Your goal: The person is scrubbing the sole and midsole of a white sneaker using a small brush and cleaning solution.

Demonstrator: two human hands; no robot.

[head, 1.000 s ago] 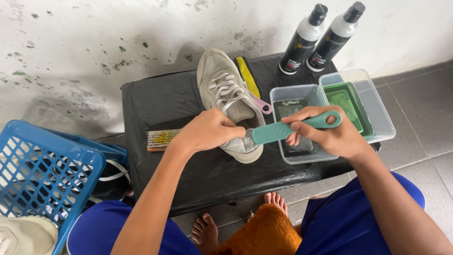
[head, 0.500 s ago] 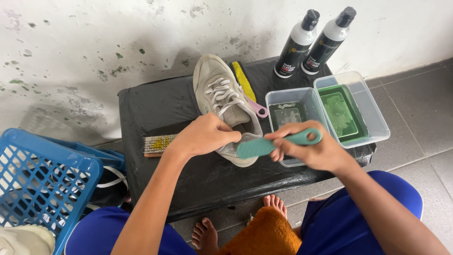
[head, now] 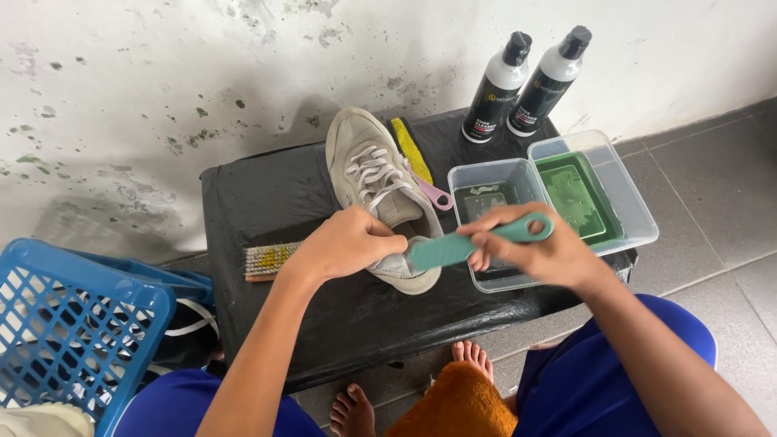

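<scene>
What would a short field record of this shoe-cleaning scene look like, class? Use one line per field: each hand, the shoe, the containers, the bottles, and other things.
left hand: grips the heel end of the shoe
right hand: holds the teal brush, its head at the shoe's heel
shoe: pale, laced, lying on the black bench
tubs: two clear plastic ones side by side, the right one with a green insert
bottles: two, black and white, upright by the wall
other: a bristle brush on the bench; a blue basket on the left

Two black-and-white spray bottles (head: pixel 526 81), clear plastic tubs (head: pixel 623 190), blue lattice basket (head: pixel 77 332), yellow-bristled wooden brush (head: pixel 269 260), orange cloth (head: pixel 457 405).
</scene>
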